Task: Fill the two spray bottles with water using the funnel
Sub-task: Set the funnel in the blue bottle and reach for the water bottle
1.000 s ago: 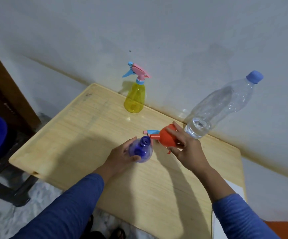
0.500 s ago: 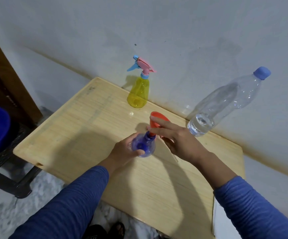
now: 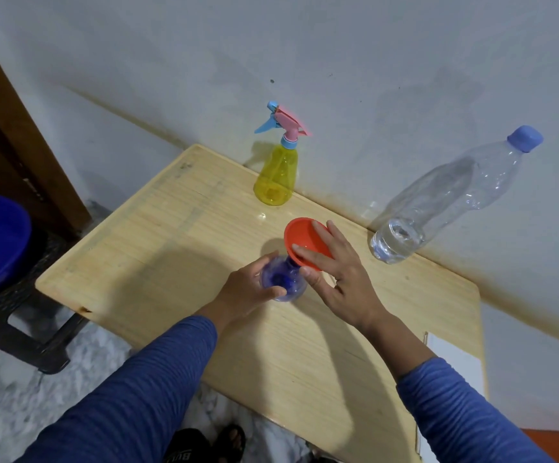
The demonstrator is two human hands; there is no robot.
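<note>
A: Where is the funnel (image 3: 306, 242)?
B: In the blue spray bottle (image 3: 283, 282), right hand (image 3: 336, 274) pinching it; left hand (image 3: 249, 289) wraps the bottle (yellow spray bottle (image 3: 276, 177) stands beyond).

Orange funnel (image 3: 306, 242) seated in blue bottle (image 3: 283, 284) (tilted).

Two spray bottles (image 3: 277, 177) (image 3: 283, 282), one funnel (image 3: 305, 240)
</note>
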